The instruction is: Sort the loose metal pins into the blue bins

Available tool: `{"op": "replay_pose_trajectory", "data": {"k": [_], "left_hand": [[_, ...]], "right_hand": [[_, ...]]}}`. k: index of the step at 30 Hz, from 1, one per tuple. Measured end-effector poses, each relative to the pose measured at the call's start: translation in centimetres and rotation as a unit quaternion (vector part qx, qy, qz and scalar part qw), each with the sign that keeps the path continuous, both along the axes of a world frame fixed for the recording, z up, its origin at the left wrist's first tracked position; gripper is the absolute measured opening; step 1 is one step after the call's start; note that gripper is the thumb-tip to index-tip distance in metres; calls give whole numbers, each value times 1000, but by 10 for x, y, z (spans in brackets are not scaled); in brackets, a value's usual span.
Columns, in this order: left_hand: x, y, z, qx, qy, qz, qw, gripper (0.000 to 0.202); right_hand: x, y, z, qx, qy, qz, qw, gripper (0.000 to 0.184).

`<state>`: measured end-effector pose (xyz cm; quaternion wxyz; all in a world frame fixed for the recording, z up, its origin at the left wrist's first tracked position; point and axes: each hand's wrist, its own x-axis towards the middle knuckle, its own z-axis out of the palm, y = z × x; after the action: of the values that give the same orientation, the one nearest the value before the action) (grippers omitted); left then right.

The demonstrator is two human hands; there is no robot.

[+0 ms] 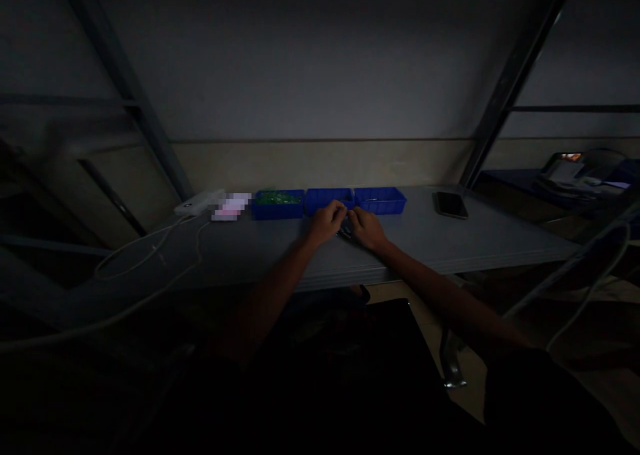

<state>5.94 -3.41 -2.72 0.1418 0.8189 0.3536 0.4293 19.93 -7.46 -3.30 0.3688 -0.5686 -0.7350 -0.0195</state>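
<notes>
My left hand (pixel 327 222) and my right hand (pixel 367 228) meet in front of the middle blue bin (pixel 320 196), fingertips pinched close together. Whatever they hold between them is too small and dark to make out. Just below the fingers, small dark pieces (pixel 344 232) show on the grey tabletop (pixel 280 255). To the left stands a blue bin (pixel 278 211) with green, shiny material (pixel 277 198) in it. The right blue bin (pixel 387 205) has a few thin pieces inside. My left hand partly covers the front of the middle bin.
On the right of the table lies a dark phone (pixel 451 204). A white power strip (pixel 197 204) with a trailing white cable (pixel 145 302) and a pinkish paper (pixel 231 207) are at the left. Metal frame posts (pixel 515 82) rise on both sides, before a wall.
</notes>
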Motion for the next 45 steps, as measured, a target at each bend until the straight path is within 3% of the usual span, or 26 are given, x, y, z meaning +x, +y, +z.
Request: {"op": "replay_pose_trajectory", "data": {"k": [4,12,20,34,45], "left_hand": [[0,1,-3,9,10,-22,1000,23],[0,-3,3,5,15,12,1000,19],[0,-5,4,2,27,20,999,25],[-1,0,-1,16,9,-30,999,23],[0,-1,4,10,8,10,1000,22]], "right_hand": [[2,2,-1,-6,45,-13,999,35],[3,-2,-1,0,106,17,994,30],[3,-1,-3,20,76,33,996,24],[3,2,-6,-7,63,-5,998,29],[1,-6,-2,0,53,29,998,32]]}}
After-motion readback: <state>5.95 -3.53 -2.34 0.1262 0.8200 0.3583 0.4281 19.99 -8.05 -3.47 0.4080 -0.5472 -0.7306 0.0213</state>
